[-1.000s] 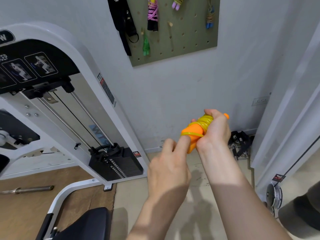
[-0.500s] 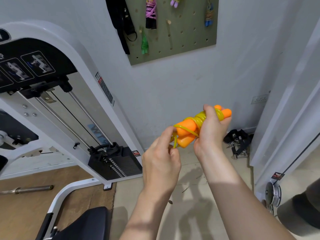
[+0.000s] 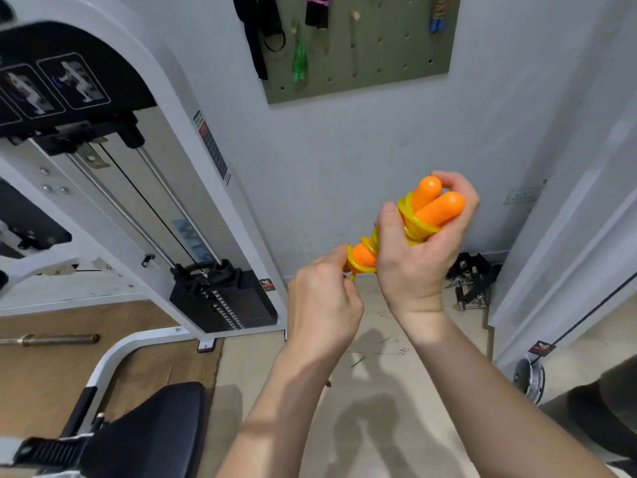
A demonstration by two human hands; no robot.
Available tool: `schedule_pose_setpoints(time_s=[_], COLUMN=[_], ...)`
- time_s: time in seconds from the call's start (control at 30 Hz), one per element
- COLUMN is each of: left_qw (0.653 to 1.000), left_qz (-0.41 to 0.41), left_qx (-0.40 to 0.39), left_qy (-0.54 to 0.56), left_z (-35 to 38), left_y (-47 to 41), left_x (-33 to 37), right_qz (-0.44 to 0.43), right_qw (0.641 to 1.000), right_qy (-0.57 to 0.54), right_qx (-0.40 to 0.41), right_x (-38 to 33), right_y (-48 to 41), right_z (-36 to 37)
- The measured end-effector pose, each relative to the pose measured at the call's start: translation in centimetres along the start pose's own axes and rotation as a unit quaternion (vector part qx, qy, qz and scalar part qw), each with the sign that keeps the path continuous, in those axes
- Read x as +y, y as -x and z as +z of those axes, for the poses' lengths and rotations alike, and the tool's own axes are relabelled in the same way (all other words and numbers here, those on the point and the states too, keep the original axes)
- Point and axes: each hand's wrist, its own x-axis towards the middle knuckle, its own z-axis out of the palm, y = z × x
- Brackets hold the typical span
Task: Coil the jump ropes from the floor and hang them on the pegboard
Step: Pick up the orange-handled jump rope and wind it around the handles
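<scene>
A jump rope (image 3: 432, 207) with two orange handles and a yellow cord wound round them sits in my right hand (image 3: 413, 257), which grips the bundle in front of the wall. Just below and to the left, my left hand (image 3: 324, 301) pinches the yellow cord at the lower end of the handles. An olive green pegboard (image 3: 375, 60) hangs on the wall above. On it hang a green coiled rope (image 3: 299, 60), a pink and black one (image 3: 319, 10), a blue one (image 3: 437, 15) and a black strap (image 3: 258, 32).
A white weight machine (image 3: 193, 143) with a black weight stack (image 3: 224, 301) stands at the left, with its black seat pad (image 3: 148, 426) near me. A metal bar (image 3: 51, 339) lies on the brown mat. Black cable attachments (image 3: 472, 281) lie by the wall at the right.
My right hand has tilted the bundle, so the handle tips now point up and toward me. My left hand has shifted from the handle ends to pinching the yellow cord below them.
</scene>
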Motion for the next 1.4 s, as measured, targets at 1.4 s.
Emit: schedule_pose_setpoints(time_s=[1.4], left_qw=[0.987], left_qz=[0.075], left_qx=[0.118], left_qy=[0.083], left_z=[0.1], left_y=[-6.8], left_x=[-0.9], right_qz=[0.479], right_qw=[0.829], right_qy=[-0.116], right_qx=[-0.264], right_x=[0.4], right_y=[3.8], right_z=[-2.0])
